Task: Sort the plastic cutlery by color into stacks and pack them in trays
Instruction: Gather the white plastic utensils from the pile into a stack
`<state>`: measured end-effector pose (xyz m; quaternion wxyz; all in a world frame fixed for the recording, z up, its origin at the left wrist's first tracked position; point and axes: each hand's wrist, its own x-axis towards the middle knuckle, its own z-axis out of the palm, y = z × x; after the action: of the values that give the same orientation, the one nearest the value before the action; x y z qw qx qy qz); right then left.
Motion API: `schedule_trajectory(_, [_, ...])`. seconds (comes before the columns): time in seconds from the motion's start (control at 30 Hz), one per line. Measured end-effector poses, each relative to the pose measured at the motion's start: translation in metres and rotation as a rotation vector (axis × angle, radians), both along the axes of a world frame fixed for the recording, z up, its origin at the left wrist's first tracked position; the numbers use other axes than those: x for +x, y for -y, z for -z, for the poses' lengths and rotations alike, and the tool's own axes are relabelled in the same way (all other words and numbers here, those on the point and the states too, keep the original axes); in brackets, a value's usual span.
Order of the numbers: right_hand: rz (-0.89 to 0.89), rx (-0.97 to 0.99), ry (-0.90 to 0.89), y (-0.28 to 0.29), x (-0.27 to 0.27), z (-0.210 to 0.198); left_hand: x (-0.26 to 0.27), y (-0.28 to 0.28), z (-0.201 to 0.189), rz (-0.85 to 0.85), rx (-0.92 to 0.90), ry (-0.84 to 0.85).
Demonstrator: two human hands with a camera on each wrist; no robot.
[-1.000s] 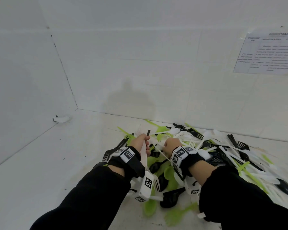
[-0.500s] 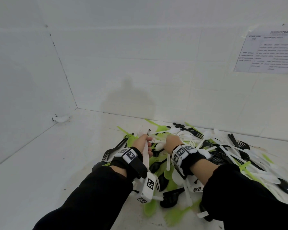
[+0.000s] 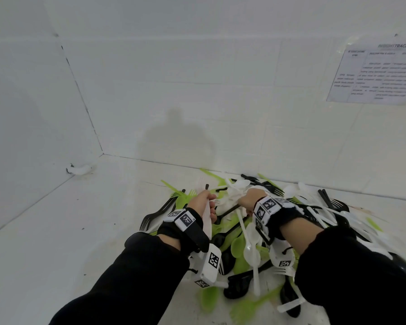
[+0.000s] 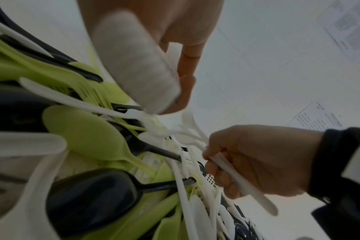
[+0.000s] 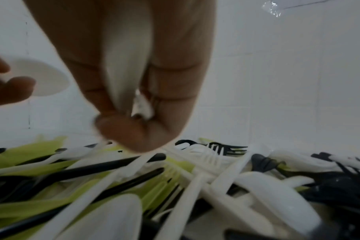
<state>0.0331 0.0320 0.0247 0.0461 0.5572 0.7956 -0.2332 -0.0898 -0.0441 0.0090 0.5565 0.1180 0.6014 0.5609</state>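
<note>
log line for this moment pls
left hand: holds white cutlery | right hand: grips white cutlery from mixed pile | trays: unseen

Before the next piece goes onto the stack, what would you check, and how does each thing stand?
1. Left hand grips the white stack: ok.
2. Stack holds only white pieces: ok as far as visible.
3. Right hand holds a white piece: ok.
4. That piece is clear of the mixed pile: cannot tell.
5. Trays ready for packing: not ok, none in view.
</note>
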Motion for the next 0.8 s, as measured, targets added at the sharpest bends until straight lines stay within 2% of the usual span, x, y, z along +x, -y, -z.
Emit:
schedule_trajectory(0.1, [0.042,-0.142,-0.032,-0.004,0.007,-0.002,0.001,-0.002,0.001,0.001,-0.006,-0.005])
schedule_trajectory(0.2, [0.028,-0.014,0.057,-0.012,0.010,0.001,0.002,-0.004,0.001,0.010,-0.010,0.002])
schedule_trajectory(0.3, [0.037,0.092,0.010,-0.018,0.017,0.005,0.004,-0.005,0.000,0.013,-0.009,0.011])
schedule_trajectory(0.43, [-0.168,0.161,-0.012,-0.017,0.027,0.006,0.005,-0.004,-0.001,0.024,-0.005,0.026])
schedule_trajectory(0.53, [-0.401,0.101,0.096,-0.008,0.031,0.007,0.003,-0.002,0.000,0.020,-0.009,0.005])
schedule_trajectory(0.7, [-0.509,-0.074,0.156,0.000,0.035,0.014,0.000,0.000,0.003,0.033,-0.054,-0.021])
schedule_trajectory(0.8, [-0.565,-0.034,0.230,0.002,0.029,0.022,-0.002,0.003,0.004,0.032,-0.078,-0.035])
